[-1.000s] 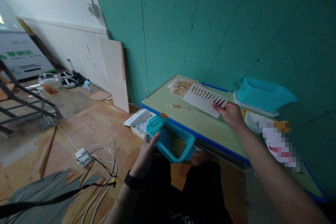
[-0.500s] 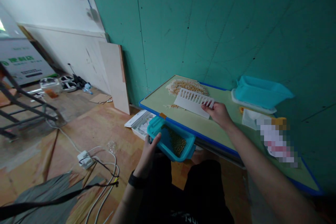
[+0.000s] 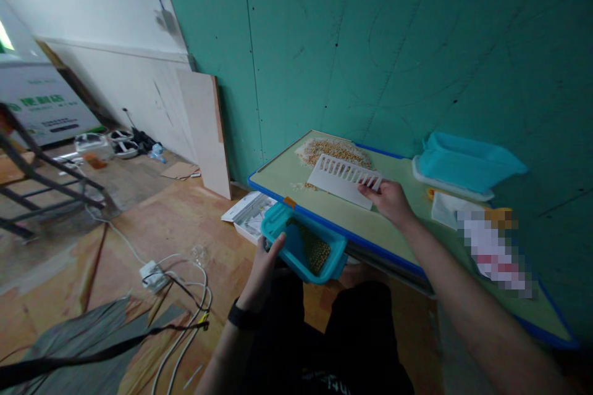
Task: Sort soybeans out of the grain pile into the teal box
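Note:
My left hand (image 3: 266,259) grips the left end of a blue plastic container (image 3: 300,265), its thumb over the rim. Small green beans (image 3: 317,253) lie in the container, which is held just below the table's front edge. My right hand (image 3: 386,197) pinches the right end of a flat white slotted plate (image 3: 338,184), thumb on top. The plate is over the table (image 3: 370,222), its slots toward the wall. Just behind it spreads a pile of yellow beans mixed with pale grains (image 3: 331,151). A few yellow beans (image 3: 309,186) lie at the plate's left edge.
Another blue container (image 3: 467,163) stands at the table's back right on a white lid (image 3: 419,173). A partly blurred packet (image 3: 495,253) lies nearer. An open white box (image 3: 252,216) is on the floor, with a power strip (image 3: 154,276) and cables further left. A green wall (image 3: 296,62) rises behind.
The view has shifted slightly, moving the surroundings a little in the frame. Both hands keep their holds, and the plate and container stay in nearly the same place.

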A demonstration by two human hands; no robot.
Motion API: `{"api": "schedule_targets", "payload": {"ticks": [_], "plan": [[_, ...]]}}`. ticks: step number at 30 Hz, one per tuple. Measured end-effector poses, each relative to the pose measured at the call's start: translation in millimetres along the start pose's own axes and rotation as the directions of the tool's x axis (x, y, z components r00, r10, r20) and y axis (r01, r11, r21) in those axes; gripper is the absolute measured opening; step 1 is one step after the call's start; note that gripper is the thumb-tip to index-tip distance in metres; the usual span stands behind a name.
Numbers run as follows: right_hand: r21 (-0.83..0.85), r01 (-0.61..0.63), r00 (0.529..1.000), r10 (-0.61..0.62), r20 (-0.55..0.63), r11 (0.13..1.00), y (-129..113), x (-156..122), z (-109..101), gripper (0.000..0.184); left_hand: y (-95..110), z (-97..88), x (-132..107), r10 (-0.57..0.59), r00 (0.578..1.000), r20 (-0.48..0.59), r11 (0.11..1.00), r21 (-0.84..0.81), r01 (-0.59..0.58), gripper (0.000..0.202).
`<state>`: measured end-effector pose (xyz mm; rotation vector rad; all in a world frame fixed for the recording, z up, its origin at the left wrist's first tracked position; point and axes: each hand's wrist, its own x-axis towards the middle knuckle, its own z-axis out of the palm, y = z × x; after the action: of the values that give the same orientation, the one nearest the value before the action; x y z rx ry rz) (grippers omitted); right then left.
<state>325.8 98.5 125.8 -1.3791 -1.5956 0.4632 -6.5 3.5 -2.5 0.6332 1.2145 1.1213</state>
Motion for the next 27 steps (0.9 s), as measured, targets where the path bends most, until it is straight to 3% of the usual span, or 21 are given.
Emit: {"api": "schedule_targets", "payload": {"ticks": [12,20,27], "plan": [[0.012,0.008,1.0,-0.008,-0.025,1.0,-2,1,2,0.044,0,1.2,0,0.005,1.0,-0.018,0.999,-0.032,-0.006,0.099],[-0.013,-0.012,0.999,0.012,0.042,1.0,-7,0,2,0.039,-2,-1.5,1,0.014,1.0,0.002,1.0,-0.007,-0.014,0.101],[0.054,-0.013,0.998,0.01,0.062,0.998,-5,-2,2,0.047,-5,-1.7,4,0.01,1.0,0.007,1.0,-0.025,-0.01,0.099]]}}
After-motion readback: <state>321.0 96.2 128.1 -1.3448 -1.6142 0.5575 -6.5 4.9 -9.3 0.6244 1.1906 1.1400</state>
